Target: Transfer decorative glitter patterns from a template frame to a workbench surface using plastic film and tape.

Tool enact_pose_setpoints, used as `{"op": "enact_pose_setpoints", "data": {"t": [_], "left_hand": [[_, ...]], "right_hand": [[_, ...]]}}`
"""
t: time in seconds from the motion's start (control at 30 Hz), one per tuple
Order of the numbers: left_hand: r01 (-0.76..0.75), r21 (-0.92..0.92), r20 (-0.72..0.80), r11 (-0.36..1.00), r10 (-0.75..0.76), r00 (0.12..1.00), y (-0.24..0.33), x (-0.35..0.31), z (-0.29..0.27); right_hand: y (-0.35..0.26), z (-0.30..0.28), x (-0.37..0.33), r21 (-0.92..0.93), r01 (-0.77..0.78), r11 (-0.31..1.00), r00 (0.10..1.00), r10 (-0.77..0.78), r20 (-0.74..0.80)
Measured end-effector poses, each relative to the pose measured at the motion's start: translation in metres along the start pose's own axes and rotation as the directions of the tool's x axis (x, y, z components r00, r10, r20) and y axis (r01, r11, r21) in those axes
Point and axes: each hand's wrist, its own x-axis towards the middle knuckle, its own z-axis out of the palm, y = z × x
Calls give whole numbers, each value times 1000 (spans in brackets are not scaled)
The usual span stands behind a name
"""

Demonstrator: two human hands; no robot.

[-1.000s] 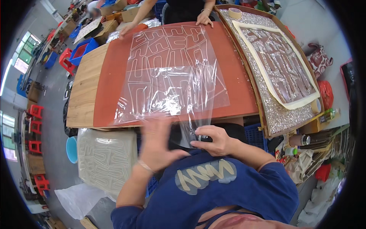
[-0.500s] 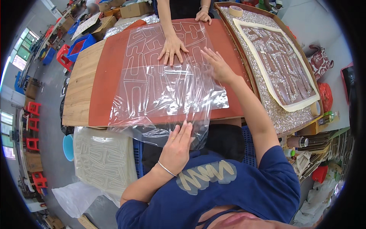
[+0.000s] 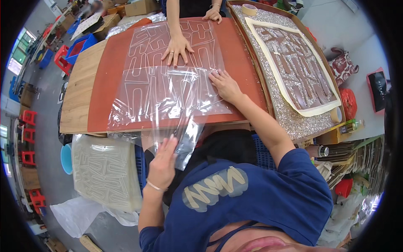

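Note:
A clear plastic sheet (image 3: 201,47) with pale looping outlines lies on the reddish-brown board (image 3: 100,96). Clear plastic film (image 3: 184,136) covers its nearer half, wrinkled and shiny, and drops over the board's front edge. At that hanging part, my left hand (image 3: 161,164) is closed on the film with its fingers together, slightly blurred. My right hand (image 3: 226,87) rests with fingers extended on the sheet's right edge. Across the board, another person's hand (image 3: 178,48) presses flat on the sheet with spread fingers; their other hand (image 3: 213,15) sits at the far edge.
To the right, a glitter-covered tray (image 3: 289,126) carries a cream-framed panel (image 3: 268,54) of brown strips and tape rolls (image 3: 249,9). Lower left lies a stack of translucent patterned sheets (image 3: 105,168) near a light-blue basin (image 3: 66,159). Blue crates (image 3: 262,153) stand under the board.
My left hand has moved down and left, drawing the film's loose part along. My right hand has come down from above the sheet onto its edge. The other person's hand still presses there.

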Motion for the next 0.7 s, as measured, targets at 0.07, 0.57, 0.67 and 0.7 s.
{"op": "enact_pose_setpoints", "data": {"t": [0.07, 0.57, 0.67, 0.7], "left_hand": [[23, -21, 62, 1000, -21, 998, -7, -10, -12], [-137, 159, 91, 978, 124, 988, -18, -54, -89], [-213, 292, -38, 932, 234, 972, -31, -46, -91], [-216, 334, -103, 917, 263, 959, -36, -45, -92]], "right_hand": [[-17, -6, -15, 44, -87, 995, 995, 85, 55], [-29, -60, -16, 283, -221, 933, 950, 271, -152], [0, -35, -32, 22, -94, 995, 994, 95, -58], [-2, -32, -31, -62, -37, 997, 998, 39, 45]]}}
